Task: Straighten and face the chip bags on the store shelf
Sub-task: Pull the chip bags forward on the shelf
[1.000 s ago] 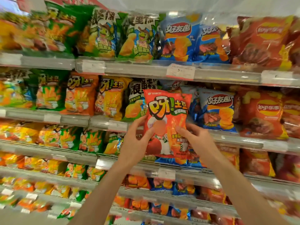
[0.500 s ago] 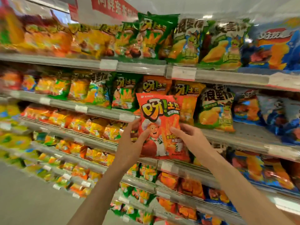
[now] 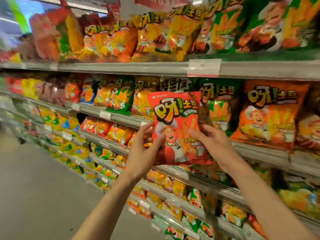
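Note:
A red chip bag with a cartoon chef and yellow lettering is held upright in front of the shelves, its front toward me. My left hand grips its lower left edge, thumb on the front. My right hand grips its lower right side, thumb across the front. Behind it, the second shelf carries a green bag and an orange bag of the same brand, both facing out.
Rows of blurred chip bags fill the top shelf and several lower shelves running away to the left. A white price tag hangs on the top shelf rail. Grey aisle floor lies at the lower left.
The view has swung left along the aisle and both hands carried the red bag with it; the blue and red Lay's bags on the right have dropped out of sight.

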Tool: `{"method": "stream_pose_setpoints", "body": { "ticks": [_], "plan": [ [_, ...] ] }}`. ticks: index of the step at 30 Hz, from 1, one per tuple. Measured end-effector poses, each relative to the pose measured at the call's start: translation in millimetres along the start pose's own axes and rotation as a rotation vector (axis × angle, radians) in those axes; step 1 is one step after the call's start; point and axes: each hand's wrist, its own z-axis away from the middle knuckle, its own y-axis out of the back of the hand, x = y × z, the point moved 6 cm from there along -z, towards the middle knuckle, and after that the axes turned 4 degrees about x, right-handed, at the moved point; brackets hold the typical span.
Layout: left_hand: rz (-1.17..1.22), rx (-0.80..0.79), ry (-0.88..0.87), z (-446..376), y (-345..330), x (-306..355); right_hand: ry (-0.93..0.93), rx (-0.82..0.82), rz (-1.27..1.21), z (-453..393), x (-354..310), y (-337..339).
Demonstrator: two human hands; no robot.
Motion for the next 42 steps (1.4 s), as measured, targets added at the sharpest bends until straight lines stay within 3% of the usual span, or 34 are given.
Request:
{"method": "stream_pose_setpoints", "body": {
  "ticks": [10,27,42],
  "plan": [
    [0.003,0.091,0.023,-97.6,129.8,-78.8,-0.009,-0.067,0.024,-98.3,12.8,-161.6],
    [0.114,-0.095,0.021,-246.8,373.0,-207.3,-0.007,0.056,0.112,-180.0,11.9,-436.3],
    [0.089,-0.228,0.018,-417.6,449.6,-295.7,0.053,0.179,0.190,-314.8,32.0,-561.5]
  ]
}}
